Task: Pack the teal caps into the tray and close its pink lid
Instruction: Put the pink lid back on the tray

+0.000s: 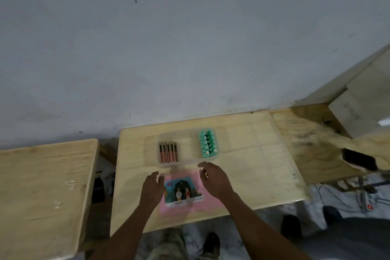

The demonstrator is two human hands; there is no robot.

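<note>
Several teal caps (207, 143) stand in two rows in the right part of a clear plastic tray (152, 150) on the wooden table. Dark red tubes (168, 152) lie in the tray's left part. The pink lid (183, 194), printed with a picture of two figures, lies flat on the table in front of the tray. My left hand (152, 188) hovers at the lid's left edge, fingers spread, holding nothing. At the lid's far right corner is my right hand (215, 177), also open with fingers curled slightly.
The table (253, 164) backs onto a grey wall. A second wooden table (42, 186) stands to the left across a gap. To the right is another wooden surface with a dark object (358, 159) on it. Feet and cables are on the floor below.
</note>
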